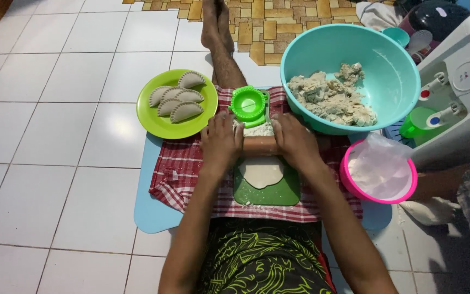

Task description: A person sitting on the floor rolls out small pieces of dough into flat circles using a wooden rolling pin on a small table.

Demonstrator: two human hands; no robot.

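the rolling pin (260, 145) lies crosswise on the green board (270, 191), just beyond a flat oval of dough (261, 171) that rests on the board's middle. the left hand (221, 140) presses down on the pin's left end and the right hand (295, 139) on its right end, both with fingers curled over it, grasping the pin. a little heap of flour (259, 129) sits on the far side of the pin, and past that a round green dumpling mould (248, 103). the board rests on a red checked cloth (183, 169) over a pale blue mat (150, 212). far left stands a lime plate (161, 122) with five folded dumplings (178, 100). far right is a teal bowl (393, 71) of filling (330, 98), and near right a pink bowl (354, 185) holding a plastic bag of flour (382, 166).
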